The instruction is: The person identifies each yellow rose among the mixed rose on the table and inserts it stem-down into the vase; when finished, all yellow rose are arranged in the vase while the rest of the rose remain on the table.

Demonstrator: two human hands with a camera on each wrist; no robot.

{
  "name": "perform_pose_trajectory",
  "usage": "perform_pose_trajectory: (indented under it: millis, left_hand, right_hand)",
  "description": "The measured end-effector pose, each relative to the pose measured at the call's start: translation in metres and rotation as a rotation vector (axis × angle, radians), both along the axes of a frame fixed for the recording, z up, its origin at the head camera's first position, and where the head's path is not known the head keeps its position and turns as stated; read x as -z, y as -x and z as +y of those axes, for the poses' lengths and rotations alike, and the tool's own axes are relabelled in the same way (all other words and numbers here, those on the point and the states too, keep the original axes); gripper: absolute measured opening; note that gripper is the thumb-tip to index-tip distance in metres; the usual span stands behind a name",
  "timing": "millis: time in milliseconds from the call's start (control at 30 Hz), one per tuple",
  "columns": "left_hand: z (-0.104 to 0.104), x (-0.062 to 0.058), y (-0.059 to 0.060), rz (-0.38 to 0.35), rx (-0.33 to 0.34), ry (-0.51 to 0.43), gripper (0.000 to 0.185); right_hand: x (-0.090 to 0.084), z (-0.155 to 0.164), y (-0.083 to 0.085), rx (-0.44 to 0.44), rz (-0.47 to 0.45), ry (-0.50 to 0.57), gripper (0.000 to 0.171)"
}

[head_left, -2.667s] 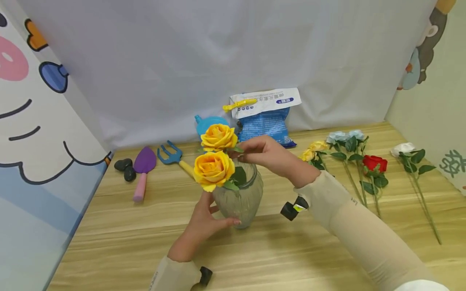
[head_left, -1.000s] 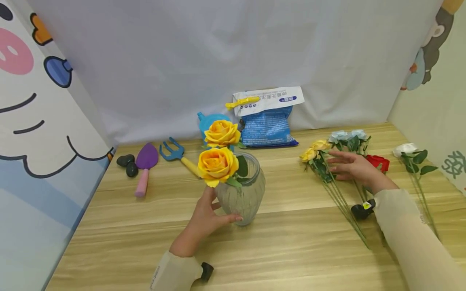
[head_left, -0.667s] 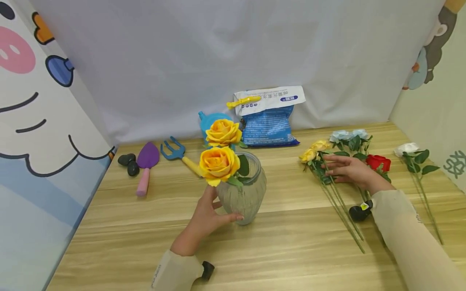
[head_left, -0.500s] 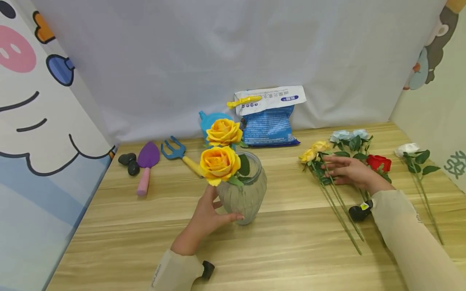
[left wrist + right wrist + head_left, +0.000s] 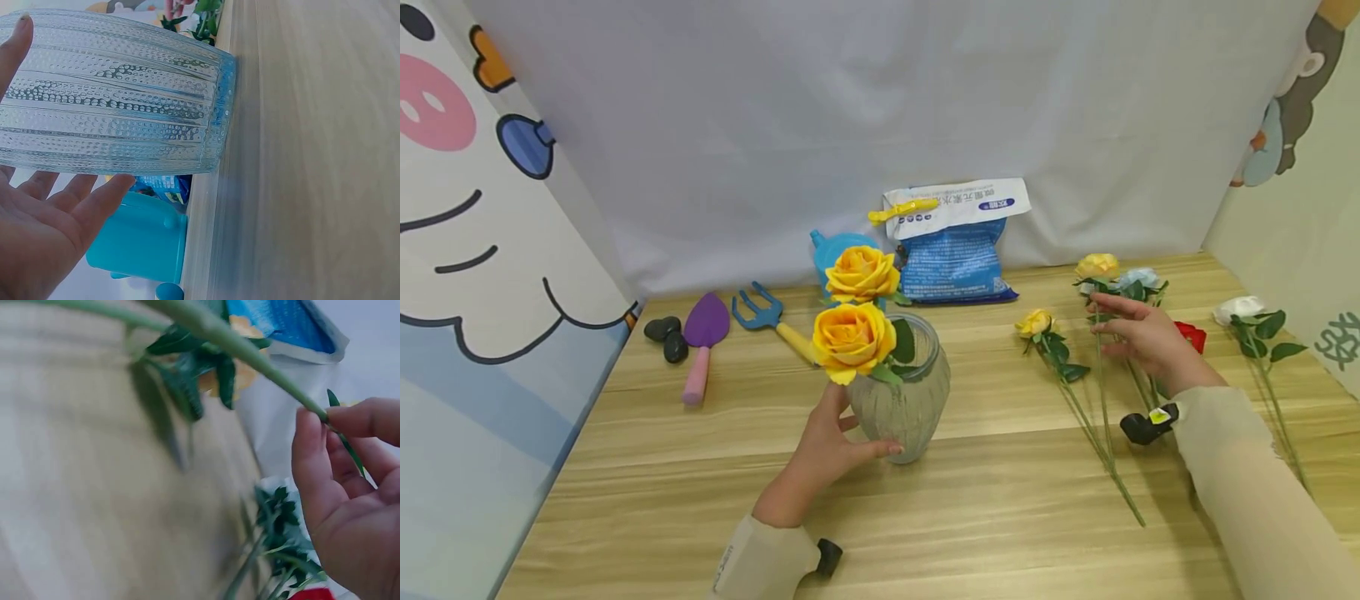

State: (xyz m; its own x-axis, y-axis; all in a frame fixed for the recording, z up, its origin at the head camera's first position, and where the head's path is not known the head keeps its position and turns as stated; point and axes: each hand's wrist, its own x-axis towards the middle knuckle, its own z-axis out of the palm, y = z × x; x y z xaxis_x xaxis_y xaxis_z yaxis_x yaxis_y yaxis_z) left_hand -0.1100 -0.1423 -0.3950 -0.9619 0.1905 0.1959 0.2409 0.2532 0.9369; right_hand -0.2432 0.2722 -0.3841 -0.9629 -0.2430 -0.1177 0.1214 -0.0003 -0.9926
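Note:
A ribbed clear glass vase [image 5: 904, 417] stands upright on the table, with two large yellow roses [image 5: 852, 337] leaning from its mouth. My left hand [image 5: 820, 446] holds the vase low on its side, thumb in front and fingers behind; in the left wrist view the dimpled glass [image 5: 119, 94] lies between thumb and fingers. My right hand [image 5: 1150, 342] pinches the stem of a pale yellow rose [image 5: 1097, 267] between thumb and fingertips, as the right wrist view shows on the green stem [image 5: 262, 365]. A second pale yellow rose [image 5: 1035, 322] lies to its left.
Light blue roses [image 5: 1138, 279], a red rose [image 5: 1191, 335] and a white rose [image 5: 1238, 309] lie on the right. At the back are a blue packet [image 5: 955, 262] and a blue watering can [image 5: 831, 248]. Fork [image 5: 763, 312], purple trowel [image 5: 706, 321] and black stones [image 5: 674, 347] lie left.
My right hand has left the vase for the flowers on the right, taken one pale yellow rose and drawn it rightward and up from the other. My left hand stays on the vase.

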Motion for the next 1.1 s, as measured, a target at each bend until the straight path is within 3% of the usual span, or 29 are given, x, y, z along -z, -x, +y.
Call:
perform_pose_trajectory:
  millis: [233,467,767,900,1100]
  left_hand:
    - [0.0,0.001,0.0,0.015,0.008,-0.009,0.097]
    - [0.0,0.0,-0.001,0.012,0.009,-0.009,0.097]
    - [0.0,0.0,-0.001,-0.002,0.008,0.001,0.096]
    - [-0.001,0.0,-0.001,0.006,0.006,0.003,0.097]
    - [-0.001,0.001,0.0,0.006,0.013,0.0,0.097]
  right_hand:
    - [-0.024,-0.01,-0.001,0.074,0.065,0.028,0.049]
    - [-0.049,-0.036,-0.005,0.099,0.119,0.245,0.045]
    - [-0.075,-0.069,-0.007,0.111,0.166,0.398,0.044]
    - [-0.087,-0.084,-0.005,0.121,0.14,0.49,0.045]
    - [-0.111,-0.118,-0.001,0.23,0.123,0.472,0.052]
